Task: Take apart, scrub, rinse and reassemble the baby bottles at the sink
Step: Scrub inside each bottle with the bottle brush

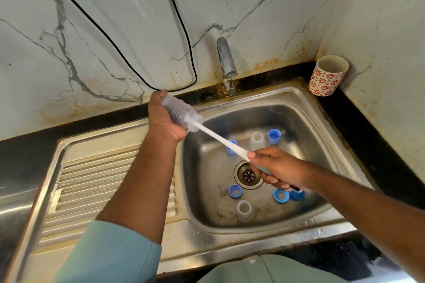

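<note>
Bottle (181, 114) sits gripped in the left hand (164, 119) above the sink's (299, 103) left rim, mouth angled down-right, brush (220, 139) running straight along that line into it, right hand's (279, 167) fingers wrapped around the handle.

- 1 view only, from a camera worn on the person's head; no 2nd view shares the scene.
- It looks forward and steeply down over the sink (305, 108), from the front edge of the counter.
- The marble wall (115, 30) and tap (226, 62) fill the top; the person's own clothing shows at the bottom edge.
- Both forearms enter from below: the left hand (163, 119) reaches up to mid-frame, the right hand (279, 166) sits right of centre.
- The lens is wide: straight edges of the counter and drainboard (92, 181) bow outward.
- It is near enough that the basin and drain (248, 175) take up the middle.
</note>
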Tool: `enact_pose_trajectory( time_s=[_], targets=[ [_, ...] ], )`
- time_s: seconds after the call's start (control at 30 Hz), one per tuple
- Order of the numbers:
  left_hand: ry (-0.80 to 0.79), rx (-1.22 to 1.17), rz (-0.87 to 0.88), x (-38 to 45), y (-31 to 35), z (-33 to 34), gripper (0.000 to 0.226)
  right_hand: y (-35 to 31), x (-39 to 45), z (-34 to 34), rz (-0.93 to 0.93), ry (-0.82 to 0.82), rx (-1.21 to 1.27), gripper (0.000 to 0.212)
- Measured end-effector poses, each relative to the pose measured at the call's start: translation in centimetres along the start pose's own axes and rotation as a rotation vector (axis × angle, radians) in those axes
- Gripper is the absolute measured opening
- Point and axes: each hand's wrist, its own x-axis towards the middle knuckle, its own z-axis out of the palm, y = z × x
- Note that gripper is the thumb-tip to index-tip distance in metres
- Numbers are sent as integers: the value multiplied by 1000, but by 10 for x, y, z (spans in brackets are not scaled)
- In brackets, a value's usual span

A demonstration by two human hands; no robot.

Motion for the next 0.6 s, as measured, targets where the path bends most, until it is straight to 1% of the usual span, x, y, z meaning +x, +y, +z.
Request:
enact_pose_trajectory(
  time_s=[0.03,0.1,0.13,0.17,0.2,0.27,0.3,0.33,0.37,0.4,0.43,0.47,0.5,0.53,0.57,0.6],
  targets=[
    [-13,31,22,0,-2,1,30,-1,-1,-1,0,54,-96,40],
    [-9,64,80,1,-5,0,25,-4,0,-2,-59,309,-661,36],
    [-10,57,89,1,-6,0,23,-6,2,1,-78,401,-811,35],
    [-5,59,93,3,-6,0,22,-8,0,3,-80,397,-794,38],
    [-11,64,91,3,-6,0,21,-8,-2,4,-58,284,-599,44],
    [-46,59,97,2,-4,-1,20,-17,-11,-7,148,-137,-23,50],
    [-37,60,103,2,-5,0,20,-20,-15,-15,192,-259,161,51],
    [-28,68,100,1,-4,2,19,-22,-15,-21,184,-273,199,51],
    [-26,77,102,1,-4,4,18,-24,-15,-25,147,-193,110,51],
    [-33,77,112,1,-4,6,16,-24,-11,-23,70,-46,-150,51],
    [-43,67,135,4,-3,8,15,-25,-8,-16,-24,140,-462,49],
    [-66,53,153,6,-2,9,16,-25,-2,-9,-83,292,-646,46],
    [-73,55,163,7,0,10,19,-25,-1,-2,-94,313,-634,45],
    [-90,51,159,9,1,10,22,-25,-2,1,-61,202,-449,47],
    [-112,30,150,9,2,8,24,-30,-5,-2,53,4,-182,49],
    [-126,4,139,8,4,5,25,-37,-10,-9,168,-165,13,50]
  ],
)
